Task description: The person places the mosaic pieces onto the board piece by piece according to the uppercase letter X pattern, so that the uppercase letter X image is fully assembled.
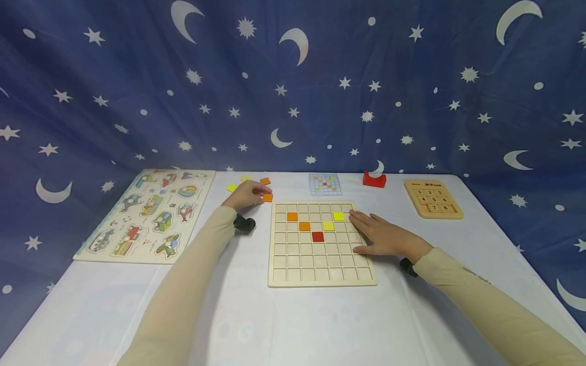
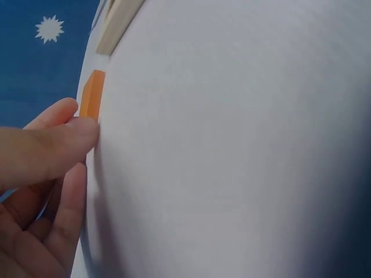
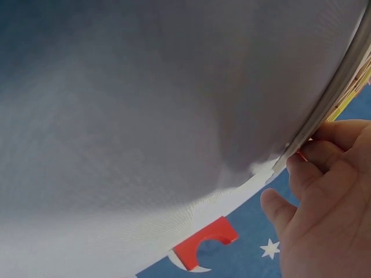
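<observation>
My left hand (image 1: 247,195) pinches an orange square tile (image 2: 93,95) between thumb and fingers, just off the board's far left corner. Around that hand lie another orange tile (image 1: 265,181) and yellow tiles (image 1: 232,187). The wooden grid board (image 1: 293,275) lies flat in the middle of the table. On it sit two orange tiles (image 1: 292,217), two yellow tiles (image 1: 338,216) and a red tile (image 1: 318,237), each in its own cell. With fingers fairly straight, my right hand (image 1: 384,236) rests on the board's right edge.
A printed pattern card (image 1: 325,184) lies behind the board, beside a red block with a curved notch (image 1: 374,180). At the far right is a wooden number puzzle (image 1: 433,199). A vehicle picture puzzle (image 1: 151,213) covers the table's left side. A starry curtain (image 1: 320,91) hangs behind.
</observation>
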`<state>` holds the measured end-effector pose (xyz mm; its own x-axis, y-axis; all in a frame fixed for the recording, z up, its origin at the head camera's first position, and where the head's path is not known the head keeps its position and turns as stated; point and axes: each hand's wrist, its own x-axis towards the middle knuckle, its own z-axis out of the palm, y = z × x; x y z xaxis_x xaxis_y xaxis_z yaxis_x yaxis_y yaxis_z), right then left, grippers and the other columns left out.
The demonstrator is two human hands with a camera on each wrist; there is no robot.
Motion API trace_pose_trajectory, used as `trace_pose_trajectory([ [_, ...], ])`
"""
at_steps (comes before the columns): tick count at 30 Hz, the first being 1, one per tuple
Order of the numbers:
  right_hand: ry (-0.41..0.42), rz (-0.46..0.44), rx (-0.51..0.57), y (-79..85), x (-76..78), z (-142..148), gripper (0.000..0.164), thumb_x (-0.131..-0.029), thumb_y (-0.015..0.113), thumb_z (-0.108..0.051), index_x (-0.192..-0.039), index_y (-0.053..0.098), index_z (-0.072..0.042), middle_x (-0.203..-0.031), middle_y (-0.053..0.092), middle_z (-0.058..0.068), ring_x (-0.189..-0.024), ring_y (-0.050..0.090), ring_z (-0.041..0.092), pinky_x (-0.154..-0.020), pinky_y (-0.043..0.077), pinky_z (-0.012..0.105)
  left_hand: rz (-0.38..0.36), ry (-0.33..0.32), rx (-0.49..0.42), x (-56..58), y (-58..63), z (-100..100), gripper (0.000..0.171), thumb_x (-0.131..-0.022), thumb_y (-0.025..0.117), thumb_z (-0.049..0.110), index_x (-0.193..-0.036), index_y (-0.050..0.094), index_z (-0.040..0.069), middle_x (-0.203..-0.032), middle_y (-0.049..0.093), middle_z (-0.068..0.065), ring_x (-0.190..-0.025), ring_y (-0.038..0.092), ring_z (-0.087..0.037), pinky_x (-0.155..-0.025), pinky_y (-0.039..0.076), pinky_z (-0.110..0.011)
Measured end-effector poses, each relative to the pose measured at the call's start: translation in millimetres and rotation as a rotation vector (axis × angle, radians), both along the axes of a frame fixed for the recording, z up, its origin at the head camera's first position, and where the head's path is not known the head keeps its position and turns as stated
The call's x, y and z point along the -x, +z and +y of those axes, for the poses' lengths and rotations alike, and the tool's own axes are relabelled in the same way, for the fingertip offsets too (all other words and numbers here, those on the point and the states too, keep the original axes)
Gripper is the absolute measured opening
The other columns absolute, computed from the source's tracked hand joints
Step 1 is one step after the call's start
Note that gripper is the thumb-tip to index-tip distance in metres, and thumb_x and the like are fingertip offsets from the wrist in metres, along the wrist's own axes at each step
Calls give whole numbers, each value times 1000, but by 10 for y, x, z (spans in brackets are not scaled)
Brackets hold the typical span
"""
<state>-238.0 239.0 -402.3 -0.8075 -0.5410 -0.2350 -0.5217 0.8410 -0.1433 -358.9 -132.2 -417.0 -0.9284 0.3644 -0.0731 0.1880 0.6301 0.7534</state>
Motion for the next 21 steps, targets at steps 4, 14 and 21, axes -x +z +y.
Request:
trace_pose_trajectory([
  [4,-2,1,-5,-2,6,2,92,-86,51,-59,-150,17,-3,-158,14,13,-146,15,30,-117,15,52,4,-8,-7,-27,-7,-54,39,-81,60,-10,-119,63,-1,-126,60,-19,-108,54,-28,-97,45,-38],
  [14,3,11,-3,-7,7,-2,92,-86,52,-60,-149,19,-3,-158,15,13,-145,17,31,-117,16,52,-33,35,-22,-61,-50,-82,41,-82,65,-6,-122,60,-1,-129,57,-18,-120,52,-31,-105,42,-39],
  [21,3,13,-3,-21,11,2,92,-85,52,-59,-149,18,-3,-158,15,13,-145,17,30,-116,17,52,-23,75,13,-56,-53,-81,39,-81,68,-1,-120,61,0,-123,60,-18,-113,56,-29,-100,46,-37],
])
